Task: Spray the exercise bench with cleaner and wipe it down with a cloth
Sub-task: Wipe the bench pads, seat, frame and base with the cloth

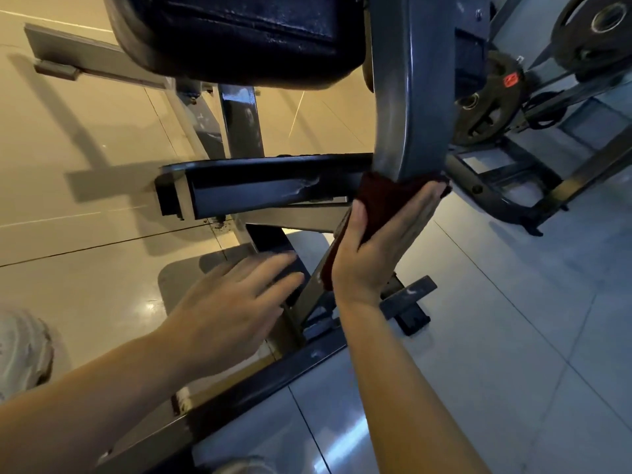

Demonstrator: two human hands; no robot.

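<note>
The right hand [372, 244] grips the soft, limp cloth [383, 196] bunched against the bench [403, 97] upright. The left hand [232, 302] hovers, fingers spread wide, holding nothing.

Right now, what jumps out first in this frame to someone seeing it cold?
The right hand at centre, wrapping a dark red cloth round the grey steel upright of the bench frame. Next, the left hand, fingers spread, low over the base bars. Then the black pad at top and the weight plates at upper right.
</note>
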